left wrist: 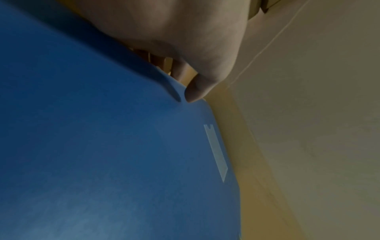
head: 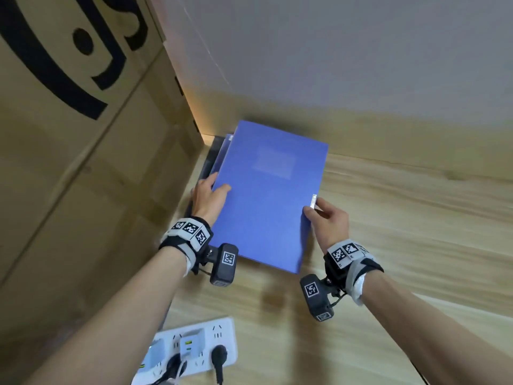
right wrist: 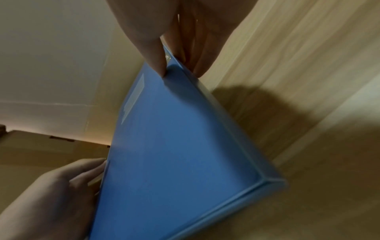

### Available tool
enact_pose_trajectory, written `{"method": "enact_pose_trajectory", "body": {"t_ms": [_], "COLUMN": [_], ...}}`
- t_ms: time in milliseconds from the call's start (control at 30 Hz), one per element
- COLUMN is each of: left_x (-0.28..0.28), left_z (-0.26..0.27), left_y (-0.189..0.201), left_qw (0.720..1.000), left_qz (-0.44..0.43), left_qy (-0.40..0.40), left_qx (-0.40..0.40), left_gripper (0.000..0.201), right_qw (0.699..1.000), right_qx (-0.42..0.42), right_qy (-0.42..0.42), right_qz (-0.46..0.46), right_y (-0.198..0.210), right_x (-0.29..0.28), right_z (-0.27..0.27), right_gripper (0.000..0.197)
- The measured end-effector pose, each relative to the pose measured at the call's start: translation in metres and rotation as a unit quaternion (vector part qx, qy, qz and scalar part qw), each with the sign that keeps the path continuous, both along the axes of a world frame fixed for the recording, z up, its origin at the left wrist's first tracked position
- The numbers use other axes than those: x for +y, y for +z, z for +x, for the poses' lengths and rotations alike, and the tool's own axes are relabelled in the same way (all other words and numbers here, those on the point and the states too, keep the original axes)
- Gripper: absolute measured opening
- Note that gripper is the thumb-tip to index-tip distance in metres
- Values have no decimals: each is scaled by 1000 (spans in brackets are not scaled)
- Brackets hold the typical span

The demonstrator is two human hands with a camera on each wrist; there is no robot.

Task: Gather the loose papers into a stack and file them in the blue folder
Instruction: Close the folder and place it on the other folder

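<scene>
A closed blue folder (head: 266,195) is held between both hands above a wooden desk, its far left part over another blue item. My left hand (head: 211,194) grips its left edge, thumb on the cover and fingers underneath. My right hand (head: 323,215) pinches the right edge near a small white tab. In the left wrist view the thumb (left wrist: 195,92) presses the blue folder (left wrist: 102,146). The right wrist view shows the thumb (right wrist: 156,61) on the blue folder (right wrist: 174,146), with the fingers behind its spine. No loose papers are visible.
A large cardboard box (head: 69,162) stands close on the left. A white power strip (head: 191,348) with plugs and adapters lies at the near edge of the desk (head: 402,218). A pale wall runs behind. Another blue item (head: 222,151) lies under the folder's far left corner.
</scene>
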State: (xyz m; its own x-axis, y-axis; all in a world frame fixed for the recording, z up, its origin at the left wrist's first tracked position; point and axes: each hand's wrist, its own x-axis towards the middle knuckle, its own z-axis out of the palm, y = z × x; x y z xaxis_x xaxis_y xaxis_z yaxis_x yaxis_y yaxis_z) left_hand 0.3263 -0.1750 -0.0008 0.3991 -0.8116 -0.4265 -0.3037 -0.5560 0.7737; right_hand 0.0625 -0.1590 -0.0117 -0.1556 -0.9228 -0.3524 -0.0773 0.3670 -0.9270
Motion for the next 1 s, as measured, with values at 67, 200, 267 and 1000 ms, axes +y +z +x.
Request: {"method": "enact_pose_trajectory", "body": {"t_ms": [67,200,267,1000], "left_x": [-10,-21,-22,-7], "left_z": [15,22,28,24], "left_y": [-6,3,-3,-31], "left_qw": [1000,1000,1000,997], "left_qz": [13,13,15,-5], "left_qy": [-11,-14,-11,35], "left_qx": [5,14,-1,76], "left_gripper": [33,29,32,42], "right_qw": [1000,999,998,999], "right_qx": [-1,0,8,-14], "right_qy": [21,51,67,36], "right_qz": [10,6,3,22], "right_y": [-6,-17,-23,-42], "right_x": [-8,-17,-17,-22], "right_z": [13,28,33,40], "right_gripper": [28,29,32,61]}}
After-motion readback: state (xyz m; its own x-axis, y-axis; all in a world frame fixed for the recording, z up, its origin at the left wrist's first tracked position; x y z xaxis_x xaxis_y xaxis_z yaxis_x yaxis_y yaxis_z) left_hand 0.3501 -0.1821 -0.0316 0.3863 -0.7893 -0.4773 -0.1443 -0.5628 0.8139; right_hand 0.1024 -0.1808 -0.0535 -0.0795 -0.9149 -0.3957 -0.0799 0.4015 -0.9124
